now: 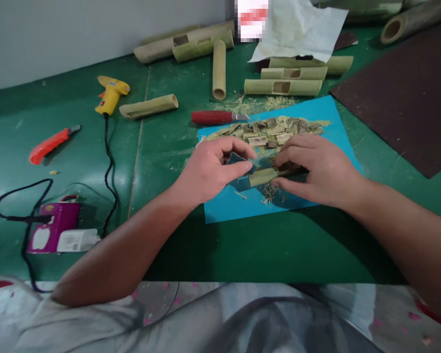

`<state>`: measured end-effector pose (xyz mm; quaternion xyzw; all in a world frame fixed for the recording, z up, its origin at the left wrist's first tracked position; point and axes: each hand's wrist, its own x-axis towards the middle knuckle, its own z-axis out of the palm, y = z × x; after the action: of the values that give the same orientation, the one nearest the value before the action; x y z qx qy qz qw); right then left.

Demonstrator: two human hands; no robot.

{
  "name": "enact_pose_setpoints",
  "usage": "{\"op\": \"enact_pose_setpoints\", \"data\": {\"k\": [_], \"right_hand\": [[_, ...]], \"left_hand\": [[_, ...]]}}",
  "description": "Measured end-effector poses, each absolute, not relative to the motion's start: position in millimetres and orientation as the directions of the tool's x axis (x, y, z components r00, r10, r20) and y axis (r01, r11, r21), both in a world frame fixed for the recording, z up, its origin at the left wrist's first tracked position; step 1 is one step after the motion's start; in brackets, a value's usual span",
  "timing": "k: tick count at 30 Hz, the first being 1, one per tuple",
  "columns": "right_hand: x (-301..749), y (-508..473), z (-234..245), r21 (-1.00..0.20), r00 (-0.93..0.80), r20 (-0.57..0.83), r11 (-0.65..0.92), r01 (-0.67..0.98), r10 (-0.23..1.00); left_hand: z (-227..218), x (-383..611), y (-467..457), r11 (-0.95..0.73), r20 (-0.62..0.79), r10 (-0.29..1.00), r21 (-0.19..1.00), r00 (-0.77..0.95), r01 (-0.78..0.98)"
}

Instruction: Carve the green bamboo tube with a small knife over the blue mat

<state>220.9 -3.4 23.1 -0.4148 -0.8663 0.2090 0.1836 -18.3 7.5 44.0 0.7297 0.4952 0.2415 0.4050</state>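
Note:
My left hand (215, 169) is closed, with thumb and fingers pinching a small dark blue-grey sheet that looks like sandpaper (235, 158). Opposite it, my right hand (318, 166) grips a short bamboo piece (261, 177), whose pale green end points left toward the sheet. Part of the bamboo is hidden by my right fingers. Both hands are over a bright blue sheet (224, 208). Bamboo chips and shavings (257, 140) are heaped on it just beyond my hands, and a few curls lie below the bamboo. A red-handled knife (212, 117) rests at the sheet's far edge.
On the green table (183, 250), a yellow glue gun (112, 95), an orange cutter (51, 144) and a purple box (55, 225) with a black cable are at left. Cut bamboo tubes (282, 87) lie at the back. A dark brown sheet (404, 98) covers the right side.

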Motion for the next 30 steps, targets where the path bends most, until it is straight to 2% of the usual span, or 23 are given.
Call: {"op": "enact_pose_setpoints", "data": {"k": [5, 12, 23, 30], "right_hand": [[215.9, -13.2, 22.5, -0.395, -0.428, 0.22, 0.481, 0.783, 0.877], [211.8, -21.9, 20.7, -0.354, -0.39, 0.207, 0.44, 0.825, 0.897], [206.1, -31.5, 20.8, -0.393, -0.324, 0.19, 0.374, 0.84, 0.927], [197.8, -38.3, 21.6, -0.386, -0.268, 0.098, 0.285, 0.877, 0.958]], "left_hand": [[36.3, -15.9, 0.7, -0.268, 0.128, 0.948, 0.814, 0.29, 0.515], [35.2, -12.3, -4.0, -0.42, 0.231, 0.897, 0.71, 0.377, 0.565], [23.1, -15.5, -5.1, -0.557, 0.313, 0.83, 0.515, 0.461, 0.652], [14.7, -17.3, -1.3, -0.671, 0.368, 0.742, 0.396, 0.561, 0.627]]}}
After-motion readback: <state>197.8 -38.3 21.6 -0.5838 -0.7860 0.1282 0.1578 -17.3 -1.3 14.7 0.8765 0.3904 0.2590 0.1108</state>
